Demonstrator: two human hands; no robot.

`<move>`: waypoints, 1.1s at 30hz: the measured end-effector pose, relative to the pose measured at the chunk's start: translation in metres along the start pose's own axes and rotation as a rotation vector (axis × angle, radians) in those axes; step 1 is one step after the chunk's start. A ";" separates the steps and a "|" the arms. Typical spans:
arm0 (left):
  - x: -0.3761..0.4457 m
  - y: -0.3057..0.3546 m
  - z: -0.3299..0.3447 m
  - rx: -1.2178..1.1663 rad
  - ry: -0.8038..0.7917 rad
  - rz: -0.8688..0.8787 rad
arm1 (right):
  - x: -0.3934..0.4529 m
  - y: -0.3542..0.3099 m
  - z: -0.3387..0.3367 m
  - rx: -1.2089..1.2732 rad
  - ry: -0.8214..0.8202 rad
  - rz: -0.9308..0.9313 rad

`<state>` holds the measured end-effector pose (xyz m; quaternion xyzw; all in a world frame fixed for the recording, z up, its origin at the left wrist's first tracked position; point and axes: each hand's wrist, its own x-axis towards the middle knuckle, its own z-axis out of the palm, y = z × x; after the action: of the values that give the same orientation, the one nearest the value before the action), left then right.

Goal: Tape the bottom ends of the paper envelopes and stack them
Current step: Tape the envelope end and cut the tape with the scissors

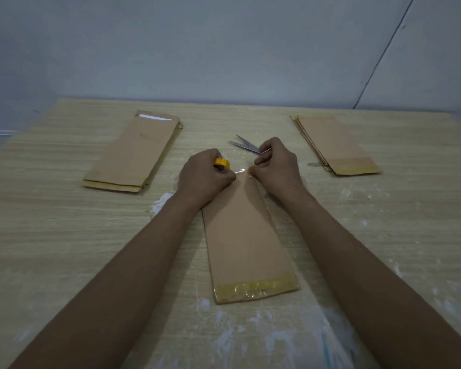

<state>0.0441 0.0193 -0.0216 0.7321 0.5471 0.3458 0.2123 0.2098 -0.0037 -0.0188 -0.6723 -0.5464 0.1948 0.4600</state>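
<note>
A brown paper envelope point(246, 235) lies lengthwise on the wooden table point(64, 235) in front of me, its near end covered by a strip of clear tape point(256, 287). At its far end my left hand point(205, 177) grips a yellow tape roll point(222, 163). A short length of clear tape runs from the roll to my right hand point(277, 166), which pinches the tape's free end against the envelope's far right corner. The envelope's far edge is hidden by both hands.
A stack of brown envelopes point(133, 153) lies at the left, another stack point(336, 145) with taped near ends at the right. Open scissors point(246, 145) lie just beyond my right hand. White smears mark the table. A grey wall stands behind.
</note>
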 end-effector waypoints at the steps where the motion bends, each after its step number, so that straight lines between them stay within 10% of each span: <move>1: 0.000 0.000 0.000 0.001 -0.002 0.002 | 0.000 0.000 0.000 0.016 -0.006 0.015; 10: 0.000 -0.002 0.001 0.009 -0.002 0.012 | 0.003 0.008 -0.008 0.131 -0.002 0.056; 15: 0.001 -0.002 0.001 0.011 -0.006 0.007 | -0.010 0.000 -0.012 -0.018 0.115 -0.244; 33: 0.001 -0.002 0.001 -0.066 0.031 -0.004 | -0.029 0.000 0.001 -0.521 -0.173 -0.412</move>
<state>0.0439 0.0213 -0.0239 0.7181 0.5402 0.3746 0.2285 0.1997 -0.0299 -0.0257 -0.6236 -0.7390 0.0081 0.2546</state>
